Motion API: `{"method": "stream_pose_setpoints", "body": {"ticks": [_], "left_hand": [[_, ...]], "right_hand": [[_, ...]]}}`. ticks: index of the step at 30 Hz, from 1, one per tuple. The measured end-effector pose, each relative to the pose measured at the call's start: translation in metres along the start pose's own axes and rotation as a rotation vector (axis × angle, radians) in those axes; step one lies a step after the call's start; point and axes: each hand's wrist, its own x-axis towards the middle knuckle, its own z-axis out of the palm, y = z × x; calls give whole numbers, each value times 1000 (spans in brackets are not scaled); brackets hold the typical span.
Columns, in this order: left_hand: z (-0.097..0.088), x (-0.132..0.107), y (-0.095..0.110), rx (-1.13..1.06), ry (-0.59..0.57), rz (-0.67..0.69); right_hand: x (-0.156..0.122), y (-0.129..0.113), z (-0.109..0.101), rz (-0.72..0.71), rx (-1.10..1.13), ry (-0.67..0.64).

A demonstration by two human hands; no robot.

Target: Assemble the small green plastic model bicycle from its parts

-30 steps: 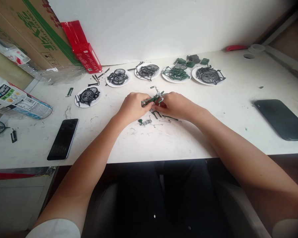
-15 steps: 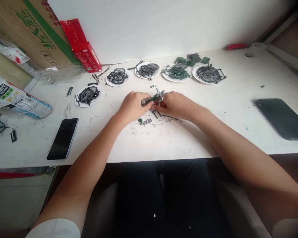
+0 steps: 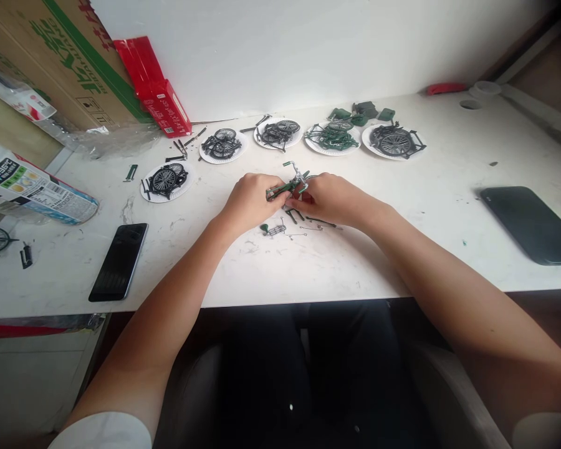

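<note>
Between my two hands is a small green model bicycle frame (image 3: 290,185) with silver handlebars (image 3: 297,172) sticking up toward the far side. My left hand (image 3: 255,198) pinches its left part. On the other side my right hand (image 3: 325,196) is closed around it, and the fingers cover much of the frame. Just below the hands, loose parts lie on the table: a small green saddle (image 3: 264,228), a dark wire rack (image 3: 277,230), green fork-like pieces (image 3: 295,216) and several thin rods.
Paper plates with bicycle parts stand along the back, one with black wheels (image 3: 164,181) nearest. A phone (image 3: 118,262) lies left, a dark flat case (image 3: 530,224) right. A large canister (image 3: 37,187), a red box (image 3: 163,106) and a cardboard box (image 3: 65,62) fill the left side.
</note>
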Motion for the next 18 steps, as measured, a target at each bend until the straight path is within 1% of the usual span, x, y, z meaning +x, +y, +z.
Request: {"method": "stream_pose_setpoints", "body": {"ticks": [12,18], "left_hand": [[0,0,0,11,4,-10],[0,0,2,5,4,-9]], "right_hand": [[2,4,4,-11,18,16],[1,2,2,-4,13,-1]]}}
